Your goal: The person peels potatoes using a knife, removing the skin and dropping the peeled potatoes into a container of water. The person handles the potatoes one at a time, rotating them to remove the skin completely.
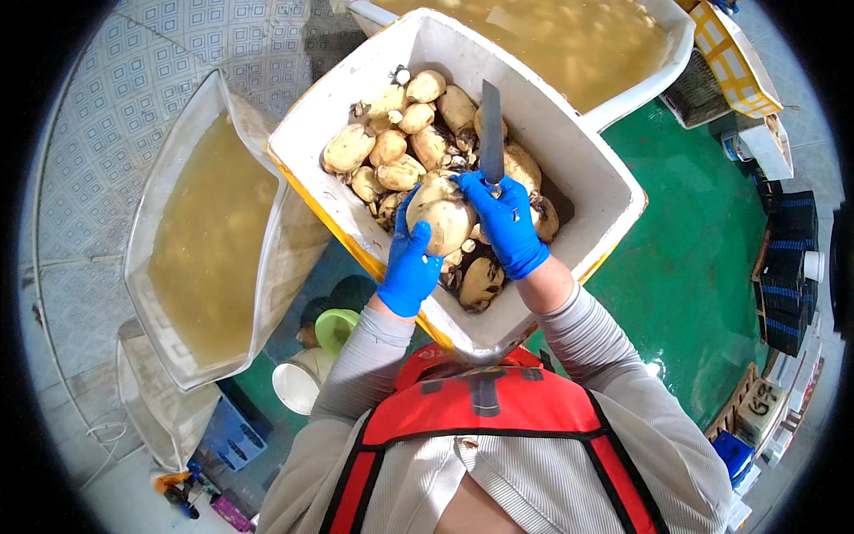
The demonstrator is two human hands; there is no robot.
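In a blue glove, my left hand [410,267] grips a thick, pale lotus root segment [442,217] from its left side. My right hand [506,223], gloved the same way, is shut on a knife [492,130]. The broad grey blade points up and away from me, and most of the handle is hidden in the palm. Fingers of the right hand touch the upper right end of the held segment. Below both hands, a white foam box [600,173] with yellow tape holds several more lotus root segments [400,172] and dark trimmed scraps.
White tubs of murky water stand at left [267,280] and beyond the box [617,110]. A white bucket [293,387] and a light green container [335,330] sit by my left arm. Stacked dark crates [788,267] line the right edge of the green floor [687,227].
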